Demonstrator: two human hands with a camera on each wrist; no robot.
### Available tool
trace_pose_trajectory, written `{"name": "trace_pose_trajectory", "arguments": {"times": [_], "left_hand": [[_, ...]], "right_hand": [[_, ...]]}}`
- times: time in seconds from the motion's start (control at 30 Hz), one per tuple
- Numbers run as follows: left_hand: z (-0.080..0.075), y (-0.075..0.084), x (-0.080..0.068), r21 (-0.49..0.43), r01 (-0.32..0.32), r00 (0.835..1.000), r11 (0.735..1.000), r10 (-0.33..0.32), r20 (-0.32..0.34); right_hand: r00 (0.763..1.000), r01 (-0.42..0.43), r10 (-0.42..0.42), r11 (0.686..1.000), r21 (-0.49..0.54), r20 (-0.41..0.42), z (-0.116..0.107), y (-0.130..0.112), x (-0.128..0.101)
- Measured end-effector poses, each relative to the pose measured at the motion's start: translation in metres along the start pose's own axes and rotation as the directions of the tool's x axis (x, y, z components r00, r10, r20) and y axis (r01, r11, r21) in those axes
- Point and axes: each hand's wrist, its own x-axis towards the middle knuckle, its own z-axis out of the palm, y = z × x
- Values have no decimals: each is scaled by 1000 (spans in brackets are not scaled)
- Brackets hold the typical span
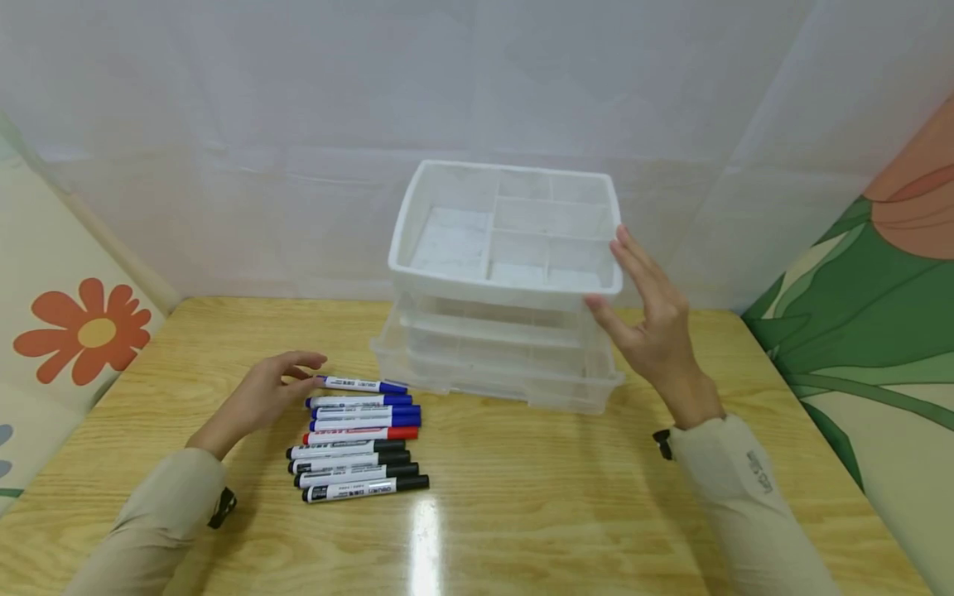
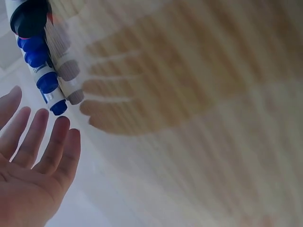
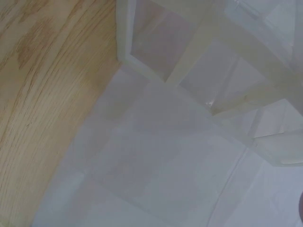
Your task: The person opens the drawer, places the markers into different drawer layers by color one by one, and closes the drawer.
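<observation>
My left hand point(image 1: 261, 401), fingers extended, is at the end of the farthest blue marker point(image 1: 361, 385). The left wrist view shows that hand's fingers point(image 2: 49, 146) spread just beside the blue marker ends point(image 2: 57, 108). My right hand point(image 1: 659, 335) reaches the right side of a white storage box point(image 1: 514, 290), thumb at its front corner and straight fingers along its right rim. Its top is a divided tray point(image 1: 447, 240) with one large compartment at left and several small ones at right. Only a sliver of the right hand enters the right wrist view.
More markers lie in a row toward me: several blue, a red marker point(image 1: 361, 435), then several black markers point(image 1: 365, 488). A translucent lower drawer point(image 1: 492, 377) juts out under the box. A white cloth point(image 1: 298, 165) hangs behind the wooden table point(image 1: 522, 513).
</observation>
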Motion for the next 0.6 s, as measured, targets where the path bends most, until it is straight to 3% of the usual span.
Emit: {"name": "trace_pose_trajectory", "arguments": {"times": [0.6], "left_hand": [[4,0,8,100,-10,999,995,5,49]], "right_hand": [[1000,4,-3,1000,9,-5,0,0,1]]}}
